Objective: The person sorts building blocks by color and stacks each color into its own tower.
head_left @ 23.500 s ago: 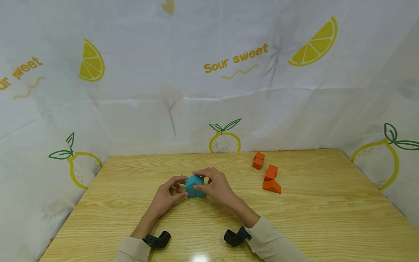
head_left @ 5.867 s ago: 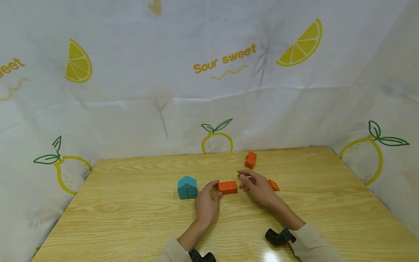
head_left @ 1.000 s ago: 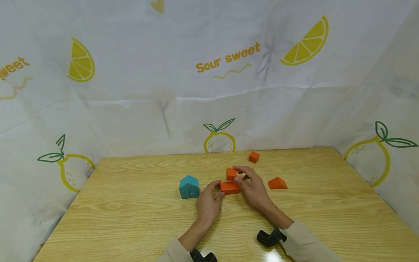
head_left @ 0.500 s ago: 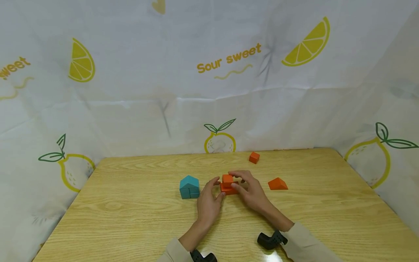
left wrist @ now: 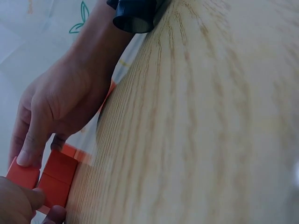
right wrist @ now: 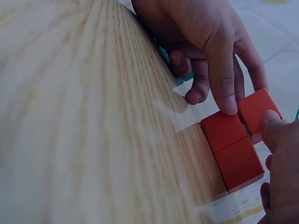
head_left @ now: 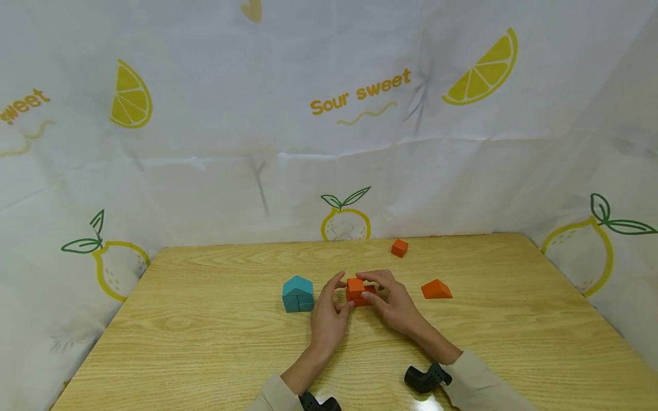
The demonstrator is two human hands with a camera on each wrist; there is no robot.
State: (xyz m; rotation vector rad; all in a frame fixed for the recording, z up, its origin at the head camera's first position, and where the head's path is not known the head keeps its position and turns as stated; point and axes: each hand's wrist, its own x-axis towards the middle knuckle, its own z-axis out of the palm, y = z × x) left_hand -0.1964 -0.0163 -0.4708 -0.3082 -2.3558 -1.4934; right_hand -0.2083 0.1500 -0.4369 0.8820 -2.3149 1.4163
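My right hand (head_left: 394,302) pinches an orange cube (head_left: 355,286) between thumb and fingers, over the left end of a row of two orange blocks (right wrist: 238,163). Whether the cube fully rests on the row is hard to tell. The left hand (head_left: 327,323) curves round the row's left end. In the right wrist view its thumb touches the left lower block (right wrist: 224,130) near the cube's edge, while its index finger reaches behind. The left wrist view also shows the right thumb on the upper cube (left wrist: 22,175).
Left of the hands stands a small teal block house (head_left: 297,295) with a pointed roof piece. An orange triangular block (head_left: 436,289) lies to the right. One more orange cube (head_left: 399,248) sits near the back edge of the wooden table (head_left: 216,331).
Over the last second the right hand has brought the orange cube left and down, from behind the row onto its left end. Earlier, the teal house was in both hands.
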